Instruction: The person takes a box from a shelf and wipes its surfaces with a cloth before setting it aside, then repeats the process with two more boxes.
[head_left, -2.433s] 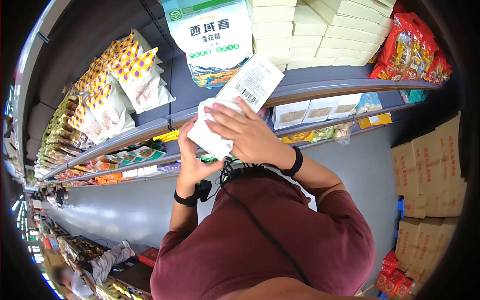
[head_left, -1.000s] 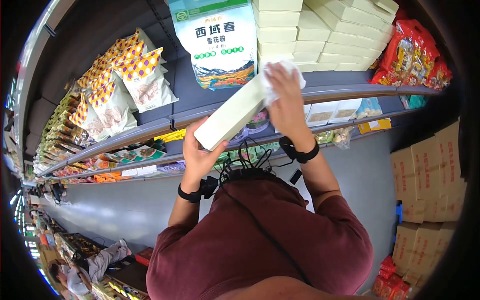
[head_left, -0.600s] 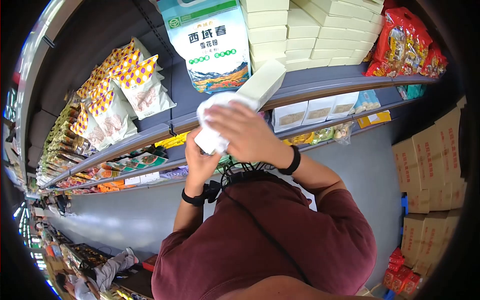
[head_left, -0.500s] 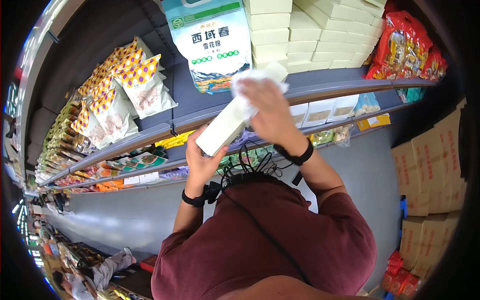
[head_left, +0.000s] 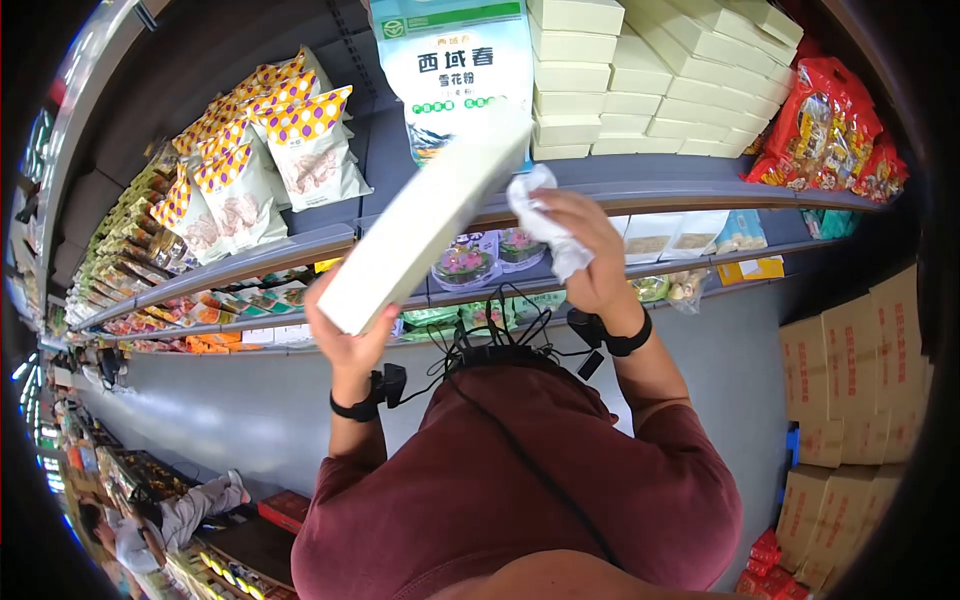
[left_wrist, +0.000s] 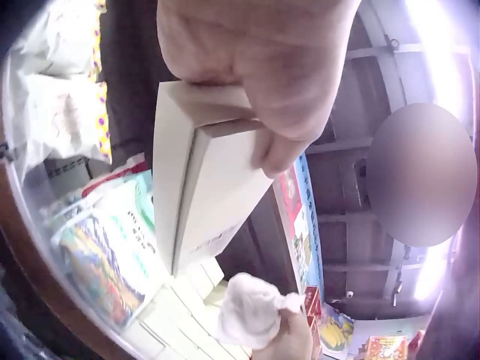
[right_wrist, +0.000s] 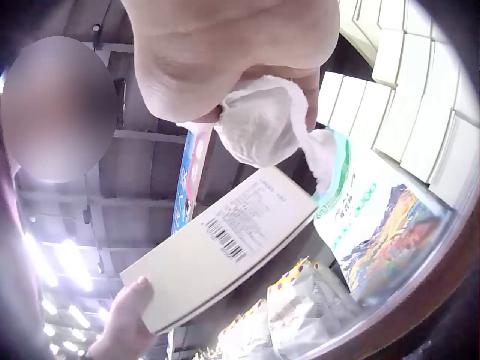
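Observation:
A long cream cardboard box [head_left: 425,225] is gripped at its near end by my left hand [head_left: 348,335], its far end raised toward the shelf. In the left wrist view, my thumb lies across the face of the box [left_wrist: 217,184]. My right hand [head_left: 597,255] holds a crumpled white cloth [head_left: 545,225], just right of the box in the head view. The right wrist view shows the cloth [right_wrist: 259,124] bunched under the fingers, close to the box's far end. A label with a barcode [right_wrist: 225,240] is on the box side facing that camera.
Behind the box stands a flour bag [head_left: 455,60] on the shelf [head_left: 700,175]. Stacked cream boxes [head_left: 650,90] are to its right, then a red snack bag [head_left: 825,130]. Dotted white bags [head_left: 310,150] stand left. Cartons [head_left: 850,370] are piled at right; another person [head_left: 170,520] is lower left.
The right hand wiped the cloth back and forth along the box and is now off it to the right. The left hand has shifted left with the box, exposing its whole long face.

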